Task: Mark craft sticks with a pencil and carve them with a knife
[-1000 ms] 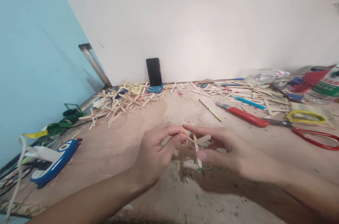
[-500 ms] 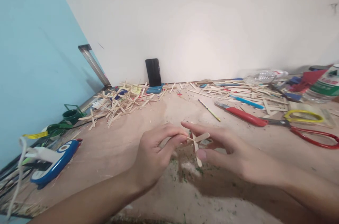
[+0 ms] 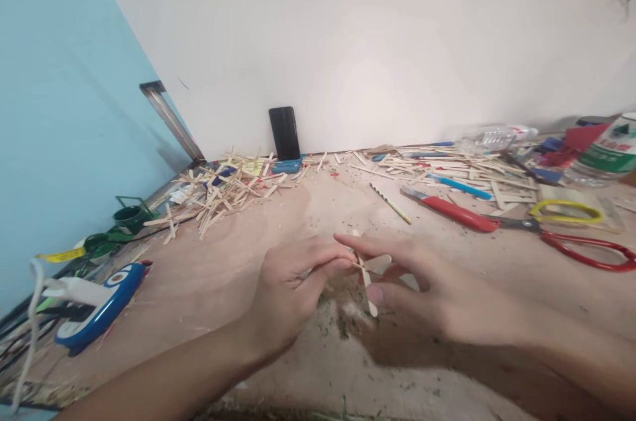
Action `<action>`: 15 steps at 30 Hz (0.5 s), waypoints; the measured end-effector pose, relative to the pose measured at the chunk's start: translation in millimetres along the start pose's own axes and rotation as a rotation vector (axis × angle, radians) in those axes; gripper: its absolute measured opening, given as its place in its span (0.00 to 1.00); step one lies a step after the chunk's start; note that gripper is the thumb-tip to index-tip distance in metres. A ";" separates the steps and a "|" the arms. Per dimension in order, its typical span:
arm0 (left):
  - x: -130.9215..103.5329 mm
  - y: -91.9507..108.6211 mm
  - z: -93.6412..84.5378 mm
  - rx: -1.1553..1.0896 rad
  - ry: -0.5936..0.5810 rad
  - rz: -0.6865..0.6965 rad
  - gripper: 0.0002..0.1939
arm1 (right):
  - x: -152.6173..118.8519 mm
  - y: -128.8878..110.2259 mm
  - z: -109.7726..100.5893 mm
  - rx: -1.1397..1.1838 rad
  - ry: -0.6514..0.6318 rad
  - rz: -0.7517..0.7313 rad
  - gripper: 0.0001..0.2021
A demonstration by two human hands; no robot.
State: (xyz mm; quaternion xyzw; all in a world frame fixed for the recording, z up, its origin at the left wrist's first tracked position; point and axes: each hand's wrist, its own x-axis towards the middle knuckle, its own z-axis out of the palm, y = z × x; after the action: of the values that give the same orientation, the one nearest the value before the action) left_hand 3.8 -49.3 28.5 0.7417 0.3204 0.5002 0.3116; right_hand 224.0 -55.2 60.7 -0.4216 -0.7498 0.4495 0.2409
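Note:
A small cross of popsicle sticks (image 3: 367, 282) is held above the tabletop between my two hands. My left hand (image 3: 293, 282) pinches one end of it between thumb and forefinger, and its other fingers are curled under. My right hand (image 3: 427, 288) has its thumb against the lower part of the front stick, with the index finger stretched over its upper part towards my left fingertips. Behind the right fingers, parts of the other sticks are hidden.
A heap of crossed sticks (image 3: 238, 189) lies back left, with loose sticks (image 3: 467, 176) back right. A phone (image 3: 285, 134) leans on the white board. Nearby are a pencil (image 3: 390, 203), a red-handled knife (image 3: 457, 212), scissors (image 3: 586, 248) and a blue-and-white device (image 3: 102, 308).
My right index finger has moved left and down over the stick cross, and the cross has turned slightly. My left hand keeps its pinch. The view has shifted a little.

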 end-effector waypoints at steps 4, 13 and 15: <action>0.7 -0.5 0.3 -0.061 0.034 -0.094 0.08 | 3.5 -0.9 -2.6 0.061 -0.049 0.021 0.34; 8.2 -5.1 -0.4 -0.181 0.157 -0.285 0.05 | 11.4 5.7 -7.2 0.153 0.019 0.000 0.25; 10.2 -5.4 0.1 -0.206 0.136 -0.312 0.04 | 12.8 6.4 -4.4 0.182 0.004 -0.009 0.24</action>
State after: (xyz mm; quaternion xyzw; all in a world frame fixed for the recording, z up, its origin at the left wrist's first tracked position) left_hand 6.1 -38.0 29.8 0.6116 0.3989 0.5248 0.4375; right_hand 223.2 -40.8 57.0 -0.3954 -0.7072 0.5140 0.2816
